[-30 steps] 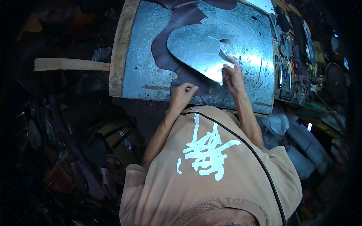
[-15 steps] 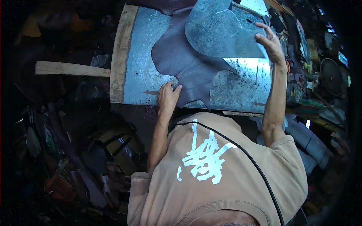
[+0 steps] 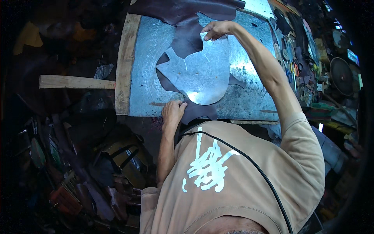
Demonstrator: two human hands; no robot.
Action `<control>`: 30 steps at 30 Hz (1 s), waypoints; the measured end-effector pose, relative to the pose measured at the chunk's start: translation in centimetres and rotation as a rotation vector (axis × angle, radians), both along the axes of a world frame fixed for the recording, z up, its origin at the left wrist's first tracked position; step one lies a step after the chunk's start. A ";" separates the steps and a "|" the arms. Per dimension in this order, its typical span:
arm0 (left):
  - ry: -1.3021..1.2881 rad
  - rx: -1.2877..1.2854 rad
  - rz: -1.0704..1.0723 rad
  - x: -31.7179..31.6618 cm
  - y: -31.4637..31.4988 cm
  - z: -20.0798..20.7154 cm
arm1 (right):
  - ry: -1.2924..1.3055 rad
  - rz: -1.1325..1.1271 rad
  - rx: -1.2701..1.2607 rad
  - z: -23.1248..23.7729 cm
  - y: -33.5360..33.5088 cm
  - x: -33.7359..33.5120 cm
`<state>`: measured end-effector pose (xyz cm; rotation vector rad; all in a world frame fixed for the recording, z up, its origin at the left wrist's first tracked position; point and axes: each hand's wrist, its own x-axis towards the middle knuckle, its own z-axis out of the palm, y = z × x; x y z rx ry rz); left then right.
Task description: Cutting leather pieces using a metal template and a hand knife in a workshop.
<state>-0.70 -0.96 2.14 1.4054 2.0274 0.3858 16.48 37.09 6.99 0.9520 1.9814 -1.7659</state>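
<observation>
pinching glossy grey rounded sheet [image 3: 206,74] by corner with right hand [image 3: 219,29] | probably steadying it | curling left hand [image 3: 172,113] at irregular dark-brown leather [image 3: 199,112] | not showing clear grip

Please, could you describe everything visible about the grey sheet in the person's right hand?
The grey sheet looks thin, stiff and metallic, with a bright reflection near its broad, rounded end, which points toward the person. Its upper-left side is cut into notches and pointed corners. The right hand grips its upper tip. It is over dark leather on the table; whether it lies fully flat is unclear.
</observation>
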 end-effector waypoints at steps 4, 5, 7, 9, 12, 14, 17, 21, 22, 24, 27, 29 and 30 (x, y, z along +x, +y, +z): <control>0.047 0.004 0.063 -1.0 -0.1 1.9 | -0.028 0.049 0.238 -4.1 0.0 -2.7; 0.025 -0.026 0.109 -1.4 0.5 2.4 | -0.024 0.084 0.330 -4.6 0.3 -2.8; 0.121 0.107 0.123 -2.6 0.9 1.1 | -0.015 0.132 0.413 -5.0 -0.6 -3.6; 0.213 0.237 0.124 -4.0 1.9 0.2 | 0.300 -0.055 0.611 -5.6 -1.5 -3.3; 0.416 0.273 0.052 -5.5 4.4 -0.4 | 0.369 -0.414 0.979 -5.8 -4.4 -1.5; 0.380 0.134 0.073 -6.1 5.8 -0.7 | 0.227 -0.651 0.954 -6.2 -7.4 1.9; 0.354 0.136 0.086 -6.8 5.6 -1.3 | 0.061 -0.767 0.788 -8.2 -12.7 5.1; 0.266 0.190 0.134 -6.8 5.8 -1.6 | 0.080 -0.800 0.663 -7.0 -15.9 4.5; 0.278 0.203 0.122 -6.8 5.8 -1.9 | 0.084 -0.872 0.631 -7.3 -15.6 4.5; 0.062 0.365 0.154 -6.5 6.2 -2.3 | 0.127 -1.032 0.417 -7.2 -14.7 4.7; -0.048 0.376 0.168 -5.9 6.6 -1.4 | 0.199 -1.010 0.005 -4.8 -14.2 5.6; -0.232 0.384 0.224 -6.5 6.5 -2.5 | 0.324 -1.055 -0.079 -3.5 -15.1 6.9; -0.232 0.401 0.223 -6.6 6.7 -2.8 | 0.394 -1.123 -0.167 -2.4 -15.9 7.7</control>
